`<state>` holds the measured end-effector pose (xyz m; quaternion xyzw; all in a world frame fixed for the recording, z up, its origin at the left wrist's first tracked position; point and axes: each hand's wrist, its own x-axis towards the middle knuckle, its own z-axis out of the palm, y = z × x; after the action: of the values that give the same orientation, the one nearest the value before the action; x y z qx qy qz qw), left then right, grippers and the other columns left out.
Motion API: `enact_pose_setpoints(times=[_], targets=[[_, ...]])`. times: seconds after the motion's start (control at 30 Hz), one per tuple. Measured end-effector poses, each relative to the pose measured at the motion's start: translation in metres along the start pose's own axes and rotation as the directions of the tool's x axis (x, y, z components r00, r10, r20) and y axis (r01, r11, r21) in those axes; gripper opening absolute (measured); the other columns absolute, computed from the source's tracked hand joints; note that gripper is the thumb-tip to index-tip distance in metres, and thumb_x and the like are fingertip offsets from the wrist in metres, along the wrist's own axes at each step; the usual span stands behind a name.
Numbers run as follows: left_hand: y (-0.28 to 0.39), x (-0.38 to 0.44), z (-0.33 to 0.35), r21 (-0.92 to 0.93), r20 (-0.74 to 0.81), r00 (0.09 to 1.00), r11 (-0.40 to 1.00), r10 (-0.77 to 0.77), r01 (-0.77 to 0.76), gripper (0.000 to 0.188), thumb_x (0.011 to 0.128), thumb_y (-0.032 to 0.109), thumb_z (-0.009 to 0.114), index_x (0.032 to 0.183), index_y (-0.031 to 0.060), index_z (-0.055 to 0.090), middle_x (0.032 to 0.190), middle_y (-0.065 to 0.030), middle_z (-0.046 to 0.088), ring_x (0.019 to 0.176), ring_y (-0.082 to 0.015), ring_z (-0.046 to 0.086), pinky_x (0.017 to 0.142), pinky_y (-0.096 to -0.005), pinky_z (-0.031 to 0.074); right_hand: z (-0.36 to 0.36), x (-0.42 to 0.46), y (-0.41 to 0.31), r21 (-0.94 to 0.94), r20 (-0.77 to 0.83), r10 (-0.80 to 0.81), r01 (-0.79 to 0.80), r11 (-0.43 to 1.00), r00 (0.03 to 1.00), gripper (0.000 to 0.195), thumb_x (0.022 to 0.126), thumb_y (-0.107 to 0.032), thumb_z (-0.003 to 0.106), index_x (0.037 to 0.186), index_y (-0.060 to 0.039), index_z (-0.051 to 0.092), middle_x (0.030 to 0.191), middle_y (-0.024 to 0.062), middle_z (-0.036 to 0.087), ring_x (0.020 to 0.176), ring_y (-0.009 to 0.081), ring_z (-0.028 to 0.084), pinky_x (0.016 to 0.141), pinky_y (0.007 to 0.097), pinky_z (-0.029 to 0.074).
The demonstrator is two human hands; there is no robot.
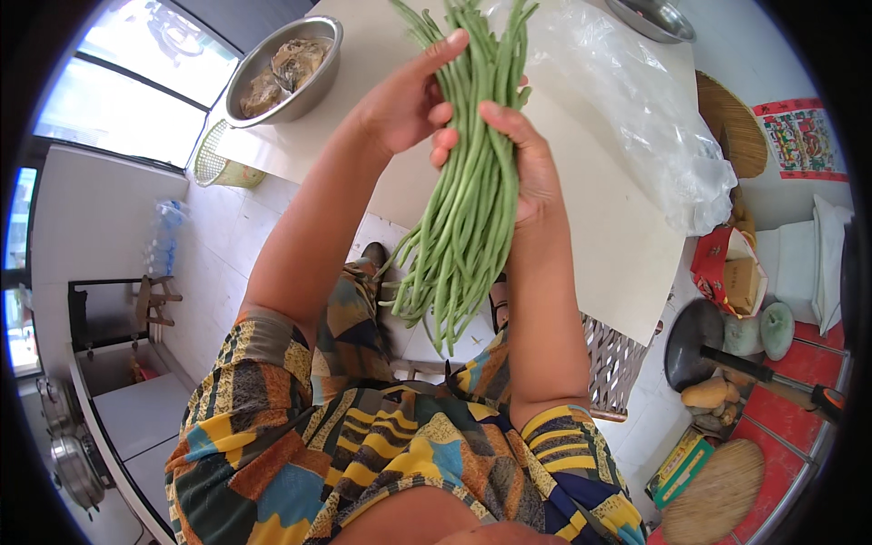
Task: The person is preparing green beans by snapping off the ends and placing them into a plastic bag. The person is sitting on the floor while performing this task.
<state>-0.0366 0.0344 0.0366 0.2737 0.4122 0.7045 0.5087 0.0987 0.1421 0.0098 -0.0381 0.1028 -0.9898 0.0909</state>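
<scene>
A thick bundle of long green beans [470, 204] is held up above the near edge of the table [599, 225]. My left hand [419, 99] grips the bundle from the left, its thumb lying across the upper part. Lower down on the right side, my right hand [521, 153] is wrapped around the same beans, thumb in front. The lower ends fan out loosely over my lap, and the upper ends run past the top of the picture. Some fingers of both hands are hidden behind the beans.
A metal basin [289, 75] with soaked brownish food stands at the table's left. Clear plastic bags [633, 102] spread over the right side, near another metal bowl [654, 17]. A woven chair [613, 368] stands under the right edge; a green plastic basket [225, 160] is left of the table.
</scene>
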Motion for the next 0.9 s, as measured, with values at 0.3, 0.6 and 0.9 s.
enact_pose_setpoints(times=[0.3, 0.6, 0.9], targets=[[0.031, 0.037, 0.016, -0.051, -0.212, 0.977, 0.999, 0.005, -0.016, 0.05, 0.095, 0.036, 0.06, 0.127, -0.002, 0.055, 0.121, -0.0216, 0.064, 0.098, -0.0251, 0.068, 0.077, -0.0364, 0.061, 0.016, 0.0, 0.01, -0.029, 0.018, -0.036, 0.037, 0.999, 0.999, 0.03, 0.085, -0.013, 0.069, 0.109, 0.0027, 0.059, 0.093, 0.0144, 0.067, 0.075, 0.026, 0.07, 0.056, 0.0367, 0.063], [0.021, 0.069, 0.024, -0.109, -0.378, 0.902, 0.958, 0.209, -0.267, 0.056, 0.104, 0.044, 0.032, 0.13, -0.0024, 0.049, 0.124, -0.0211, 0.061, 0.101, -0.0288, 0.065, 0.088, -0.042, 0.056, 0.018, -0.003, 0.001, 0.089, 0.047, -0.176, 0.171, 0.981, 0.983, 0.037, 0.086, -0.01, 0.065, 0.12, 0.0001, 0.053, 0.097, 0.0129, 0.067, 0.076, 0.0256, 0.069, 0.063, 0.0383, 0.062], [0.001, 0.105, 0.011, 0.853, -0.296, 0.927, 0.5, 0.232, 0.147, 0.032, 0.092, 0.021, 0.053, 0.119, 0.006, 0.061, 0.114, -0.0162, 0.066, 0.105, -0.03, 0.061, 0.091, -0.04, 0.048, 0.017, -0.015, -0.02, 0.229, 0.253, -0.379, 0.326, 0.917, 0.89, 0.048, 0.086, -0.013, 0.064, 0.13, -0.0014, 0.047, 0.103, 0.0109, 0.058, 0.086, 0.0225, 0.061, 0.08, 0.0386, 0.055]])
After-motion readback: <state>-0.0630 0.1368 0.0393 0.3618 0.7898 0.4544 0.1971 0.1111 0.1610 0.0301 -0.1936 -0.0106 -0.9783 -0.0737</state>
